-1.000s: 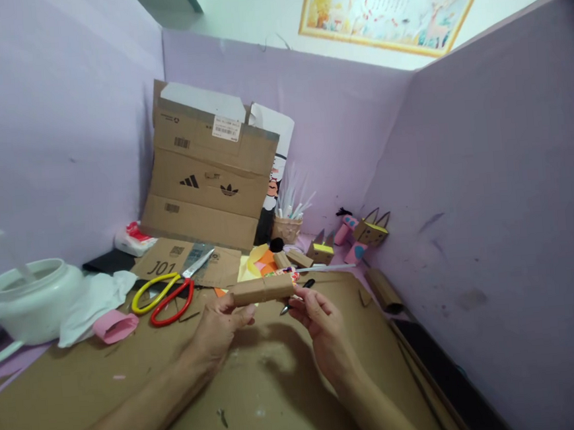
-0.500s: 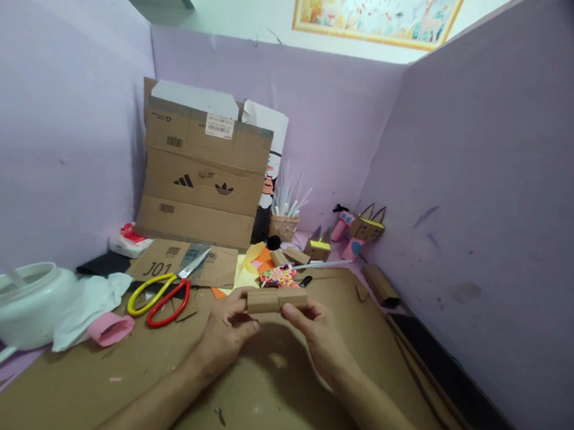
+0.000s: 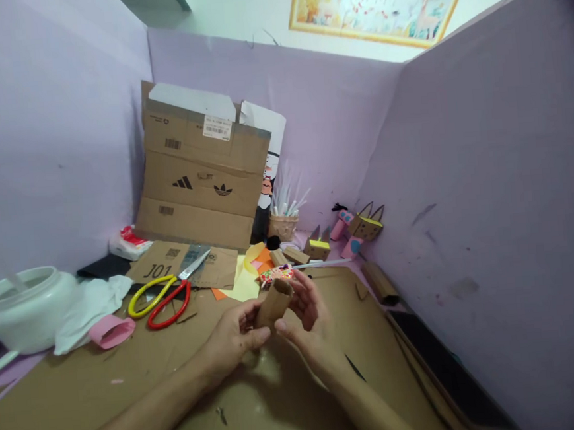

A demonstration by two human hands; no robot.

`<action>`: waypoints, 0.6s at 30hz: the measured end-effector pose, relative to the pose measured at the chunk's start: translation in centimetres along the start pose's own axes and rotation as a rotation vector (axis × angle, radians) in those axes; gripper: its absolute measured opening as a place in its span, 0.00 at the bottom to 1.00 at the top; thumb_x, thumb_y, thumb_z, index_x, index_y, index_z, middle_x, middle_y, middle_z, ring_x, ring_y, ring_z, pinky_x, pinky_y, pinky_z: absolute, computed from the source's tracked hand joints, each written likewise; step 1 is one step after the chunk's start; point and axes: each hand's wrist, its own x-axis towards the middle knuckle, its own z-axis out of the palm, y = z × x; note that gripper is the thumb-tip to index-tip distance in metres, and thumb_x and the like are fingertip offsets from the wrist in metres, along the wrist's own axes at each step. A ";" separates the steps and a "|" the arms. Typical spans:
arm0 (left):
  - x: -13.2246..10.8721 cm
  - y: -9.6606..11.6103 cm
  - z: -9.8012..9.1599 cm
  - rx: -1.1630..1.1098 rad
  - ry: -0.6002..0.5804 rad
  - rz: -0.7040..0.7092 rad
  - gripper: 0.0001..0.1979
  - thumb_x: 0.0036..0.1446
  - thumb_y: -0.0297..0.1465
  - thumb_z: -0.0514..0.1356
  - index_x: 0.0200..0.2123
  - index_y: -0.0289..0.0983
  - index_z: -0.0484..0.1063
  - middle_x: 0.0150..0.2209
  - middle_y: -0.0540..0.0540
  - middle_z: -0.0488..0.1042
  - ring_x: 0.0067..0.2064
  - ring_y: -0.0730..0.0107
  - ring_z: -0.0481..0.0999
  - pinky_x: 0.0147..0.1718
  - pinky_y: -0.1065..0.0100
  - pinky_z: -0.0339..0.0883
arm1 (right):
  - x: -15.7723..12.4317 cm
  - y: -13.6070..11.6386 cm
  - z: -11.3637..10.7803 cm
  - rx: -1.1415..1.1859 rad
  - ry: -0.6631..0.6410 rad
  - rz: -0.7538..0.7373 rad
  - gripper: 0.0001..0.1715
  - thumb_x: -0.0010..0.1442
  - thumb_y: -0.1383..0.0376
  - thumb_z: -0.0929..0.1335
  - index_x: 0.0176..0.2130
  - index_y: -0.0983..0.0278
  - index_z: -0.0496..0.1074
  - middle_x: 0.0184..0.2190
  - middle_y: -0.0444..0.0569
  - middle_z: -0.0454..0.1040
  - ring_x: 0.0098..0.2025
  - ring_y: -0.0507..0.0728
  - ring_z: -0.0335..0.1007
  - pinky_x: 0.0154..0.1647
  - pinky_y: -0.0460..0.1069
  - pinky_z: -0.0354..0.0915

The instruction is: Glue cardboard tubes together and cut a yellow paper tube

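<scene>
A small rolled cardboard tube (image 3: pixel 274 302) is tilted up over the middle of the cardboard mat (image 3: pixel 181 389), its open end turned toward the upper right. My left hand (image 3: pixel 236 331) grips its lower part between thumb and fingers. On the other side, my right hand (image 3: pixel 307 316) has its fingers spread and curved around the tube without closing on it; its thumb is close to the tube's lower edge, and I cannot tell whether it touches. Behind the tube lies a colourful patterned piece (image 3: pixel 278 273), partly hidden.
Left of my hands lie scissors (image 3: pixel 173 297) with yellow and red handles, a pink paper ring (image 3: pixel 112 330) and a white pot (image 3: pixel 29 308). A folded cardboard box (image 3: pixel 204 175) leans at the back. Straws fill a small basket (image 3: pixel 284 227). Another cardboard tube (image 3: pixel 379 284) lies right.
The tube has turned from level, held at both ends, to a steep tilt. My right hand has let go and opened beside it, while my left hand keeps its hold.
</scene>
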 end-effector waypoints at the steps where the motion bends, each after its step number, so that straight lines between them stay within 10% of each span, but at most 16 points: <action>1: -0.1 0.0 0.1 -0.016 -0.022 0.002 0.26 0.45 0.37 0.66 0.48 0.34 0.69 0.45 0.42 0.74 0.48 0.55 0.70 0.45 0.64 0.63 | 0.0 -0.2 0.0 -0.022 -0.029 0.027 0.40 0.43 0.69 0.74 0.55 0.57 0.63 0.52 0.52 0.70 0.54 0.62 0.66 0.55 0.57 0.60; 9: -0.4 0.2 1.1 0.181 0.016 -0.015 0.21 0.46 0.31 0.65 0.46 0.35 0.71 0.36 0.46 0.74 0.39 0.60 0.72 0.38 0.68 0.64 | -0.2 -0.9 0.8 -0.245 -0.025 0.075 0.19 0.38 0.71 0.75 0.35 0.61 0.78 0.35 0.47 0.78 0.41 0.61 0.72 0.48 0.55 0.65; 15: -0.3 0.2 1.1 0.106 0.060 -0.026 0.15 0.43 0.34 0.66 0.36 0.35 0.73 0.35 0.46 0.76 0.40 0.57 0.72 0.41 0.64 0.65 | -0.3 -1.4 1.2 -0.178 -0.027 0.172 0.37 0.35 0.72 0.76 0.48 0.60 0.73 0.48 0.49 0.74 0.52 0.62 0.67 0.56 0.56 0.59; 18: -0.4 0.5 0.8 -0.006 -0.030 -0.056 0.20 0.47 0.39 0.64 0.42 0.34 0.73 0.40 0.42 0.76 0.44 0.54 0.73 0.45 0.60 0.64 | -0.1 -1.9 1.1 -0.096 -0.166 0.126 0.27 0.43 0.68 0.73 0.46 0.61 0.73 0.45 0.48 0.74 0.48 0.61 0.69 0.51 0.54 0.62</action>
